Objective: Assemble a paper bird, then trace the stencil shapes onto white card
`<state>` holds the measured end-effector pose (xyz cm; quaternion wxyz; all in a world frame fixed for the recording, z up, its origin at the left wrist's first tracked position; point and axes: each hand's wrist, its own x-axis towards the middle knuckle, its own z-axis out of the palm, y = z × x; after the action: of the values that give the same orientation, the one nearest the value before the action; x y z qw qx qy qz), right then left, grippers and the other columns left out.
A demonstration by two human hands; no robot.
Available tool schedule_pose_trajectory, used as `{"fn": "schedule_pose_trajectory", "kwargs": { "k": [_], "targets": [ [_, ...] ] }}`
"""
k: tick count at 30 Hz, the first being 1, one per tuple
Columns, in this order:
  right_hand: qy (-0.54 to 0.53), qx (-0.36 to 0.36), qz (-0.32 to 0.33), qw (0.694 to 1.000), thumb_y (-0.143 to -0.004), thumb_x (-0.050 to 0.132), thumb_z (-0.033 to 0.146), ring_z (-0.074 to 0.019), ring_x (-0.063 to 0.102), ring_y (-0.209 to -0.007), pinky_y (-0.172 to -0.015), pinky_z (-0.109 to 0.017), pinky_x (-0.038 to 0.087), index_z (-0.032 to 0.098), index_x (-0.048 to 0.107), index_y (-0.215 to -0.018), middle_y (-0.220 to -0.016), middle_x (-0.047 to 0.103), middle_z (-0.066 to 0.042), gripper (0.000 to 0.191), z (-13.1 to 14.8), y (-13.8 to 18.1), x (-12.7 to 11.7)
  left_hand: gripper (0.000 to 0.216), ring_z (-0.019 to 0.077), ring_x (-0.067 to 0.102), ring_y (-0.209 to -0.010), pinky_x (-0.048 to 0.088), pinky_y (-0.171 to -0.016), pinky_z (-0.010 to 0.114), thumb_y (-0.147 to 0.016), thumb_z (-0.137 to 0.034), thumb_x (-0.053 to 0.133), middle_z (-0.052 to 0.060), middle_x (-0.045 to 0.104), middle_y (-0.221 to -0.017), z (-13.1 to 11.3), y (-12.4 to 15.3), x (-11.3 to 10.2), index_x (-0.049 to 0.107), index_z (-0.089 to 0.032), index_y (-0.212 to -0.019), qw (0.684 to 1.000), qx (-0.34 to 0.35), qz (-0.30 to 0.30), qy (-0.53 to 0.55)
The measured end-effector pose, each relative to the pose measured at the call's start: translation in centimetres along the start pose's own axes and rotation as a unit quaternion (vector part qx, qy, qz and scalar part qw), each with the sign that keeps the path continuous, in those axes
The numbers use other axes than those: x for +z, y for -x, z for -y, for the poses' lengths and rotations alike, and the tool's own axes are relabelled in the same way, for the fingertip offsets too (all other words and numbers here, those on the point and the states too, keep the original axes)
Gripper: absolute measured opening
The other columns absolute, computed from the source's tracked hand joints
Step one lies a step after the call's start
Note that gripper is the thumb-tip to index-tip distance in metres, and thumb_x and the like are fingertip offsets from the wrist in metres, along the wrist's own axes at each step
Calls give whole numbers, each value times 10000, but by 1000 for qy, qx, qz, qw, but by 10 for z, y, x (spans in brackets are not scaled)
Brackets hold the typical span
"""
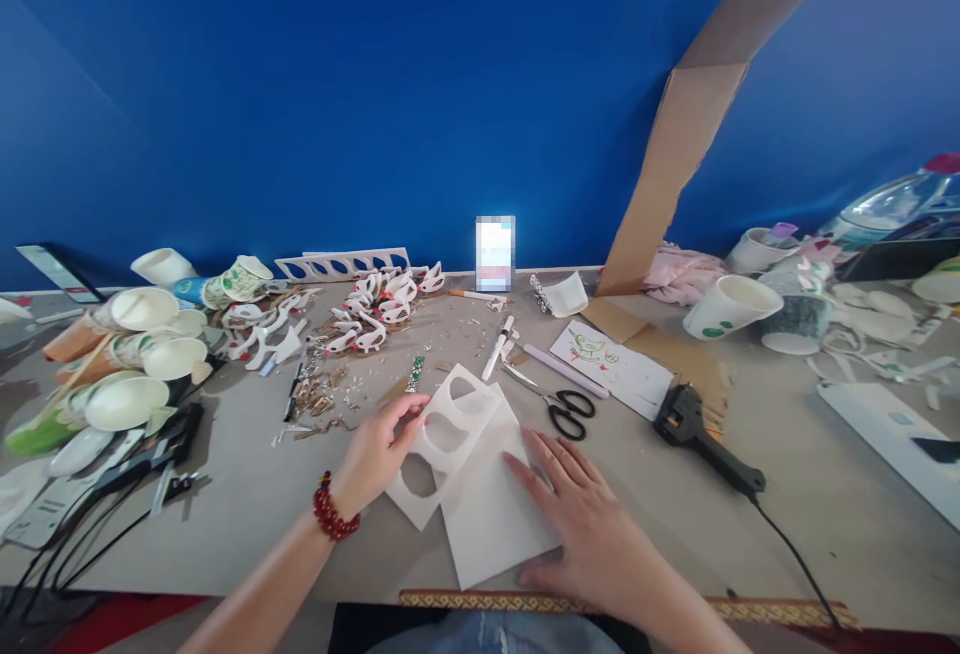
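Observation:
My left hand [391, 442], a red beaded bracelet at its wrist, pinches the left edge of a white foam sheet with cut-out holes [459, 421]. That sheet overlaps a plain white foam sheet [491, 514], which lies flat on the table. Spread over the right edge of the plain sheet is my right hand [574, 509], fingers apart and resting on it. Just beyond the sheets are black-handled scissors [571, 414], a white marker pen [497, 349] and a lilac stick-like tool [566, 371].
A black glue gun [709, 444] with its cord lies at right, near a bird drawing [611, 364]. White bird-shaped cut-outs [375, 309] are piled at the back among scraps. Paper cups [139, 399] crowd the left. Bent cardboard [675, 134] leans on the blue wall.

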<state>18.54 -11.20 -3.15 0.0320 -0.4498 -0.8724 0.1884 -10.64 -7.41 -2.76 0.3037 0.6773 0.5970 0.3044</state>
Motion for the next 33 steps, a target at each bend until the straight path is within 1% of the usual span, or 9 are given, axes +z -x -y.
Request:
{"fn": "schedule_pose_trajectory", "kwargs": {
  "k": [4, 7, 12, 17, 21, 24, 26, 30, 33],
  "targets": [
    [-3, -31, 5, 1000, -681, 760, 379, -364, 295, -1413, -1143, -556, 260, 237, 459, -1428, -1575, 278, -143, 818, -10, -1, -12, 299, 192, 668, -980, 525, -825, 270, -938, -307, 459, 60, 712, -1078, -5, 0, 6, 630, -235, -1172, 999, 1, 43, -4],
    [0, -49, 10, 999, -718, 643, 200, -316, 349, -1394, -1137, -510, 300, 251, 498, -1397, -1567, 313, -100, 697, -16, -3, -23, 301, 192, 671, -957, 525, -803, 271, -945, -319, 448, 68, 709, -1059, -3, 5, 9, 619, -226, -1175, 1000, 6, 24, -13],
    [1, -76, 4, 997, -666, 525, 81, -276, 364, -1392, -1125, -476, 340, 233, 513, -1387, -1544, 367, -79, 737, -18, -9, -30, 312, 203, 670, -913, 525, -728, 275, -938, -329, 447, 78, 702, -1021, 4, 8, 8, 613, -218, -1178, 998, -3, -23, -64],
    [3, -112, -18, 994, -630, 492, 29, -257, 365, -1392, -1160, -497, 285, 223, 544, -1351, -1516, 417, -65, 749, -22, -16, -28, 307, 182, 663, -844, 521, -733, 272, -932, -326, 440, 63, 687, -992, 6, 15, 8, 593, -230, -1180, 998, -13, 3, -58],
    [22, -74, -75, 994, -720, 446, -21, -256, 478, -1298, -1127, -522, 338, 215, 626, -1246, -1390, 561, -84, 604, -26, -19, -26, 338, 154, 640, -771, 517, -699, 247, -926, -313, 444, 34, 651, -933, 2, 32, 10, 527, -232, -1244, 998, -37, 34, -30],
    [33, -37, -119, 992, -831, 455, 50, -285, 504, -1261, -1097, -541, 370, 194, 652, -1201, -1363, 578, -112, 442, -22, -14, -22, 369, 143, 618, -699, 503, -649, 234, -924, -303, 447, 8, 632, -862, -4, 45, 15, 487, -242, -1285, 997, -54, 33, -41],
    [31, -33, -128, 991, -876, 541, 210, -314, 462, -1298, -1104, -554, 357, 189, 611, -1264, -1410, 530, -124, 394, -16, -8, -17, 369, 143, 603, -674, 491, -626, 231, -921, -289, 450, -1, 620, -827, -8, 51, 21, 485, -241, -1285, 997, -54, 20, -52],
    [9, -52, -103, 993, -762, 719, 431, -345, 366, -1373, -1130, -564, 320, 200, 494, -1390, -1509, 408, -129, 706, -2, 4, -2, 362, 137, 581, -634, 479, -600, 228, -933, -275, 432, -1, 599, -806, -12, 58, 31, 472, -222, -1289, 997, -51, -22, -51],
    [-7, -64, -90, 994, -746, 735, 422, -334, 338, -1395, -1146, -555, 301, 188, 491, -1388, -1517, 397, -134, 725, 5, 7, 7, 346, 145, 594, -648, 483, -599, 234, -941, -282, 434, 13, 610, -815, -14, 62, 36, 482, -212, -1277, 996, -49, -49, -65]
  ]
}}
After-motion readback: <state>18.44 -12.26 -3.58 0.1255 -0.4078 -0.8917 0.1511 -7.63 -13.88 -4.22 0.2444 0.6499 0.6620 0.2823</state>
